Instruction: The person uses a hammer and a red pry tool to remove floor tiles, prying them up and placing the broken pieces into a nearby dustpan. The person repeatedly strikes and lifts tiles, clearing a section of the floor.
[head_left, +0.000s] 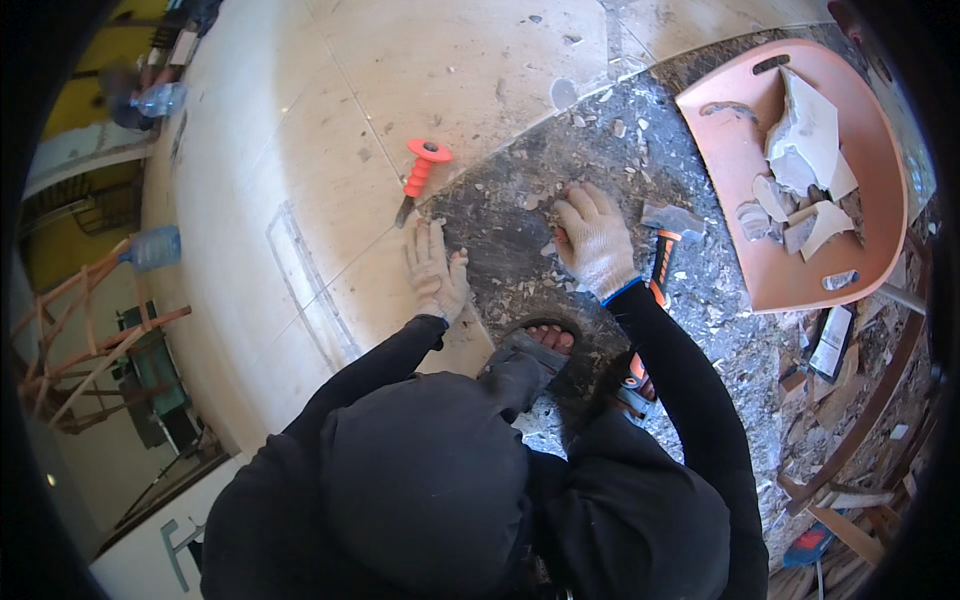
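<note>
My left hand (436, 276), in a pale knit work glove, lies on the edge of the beige floor tile (352, 277), fingers stretched forward and thumb out to the side. Just ahead of its fingertips rests a chisel (417, 177) with an orange ribbed grip and hand guard. My right hand (595, 238), gloved alike, reaches down to the dark rubble-strewn floor (517, 225) with bent fingers; whatever lies under them is hidden. To its right is a hammer (661, 259) with a black and orange handle, partly covered by my forearm.
A pinkish plastic scoop-shaped bin (724, 157) on the right holds broken tile pieces (810, 135). Behind it lie rubble and a curved brown strip (862, 442). My sandaled foot (536, 349) stands between my arms. Far left are a water jug (155, 248) and a wooden frame (90, 322).
</note>
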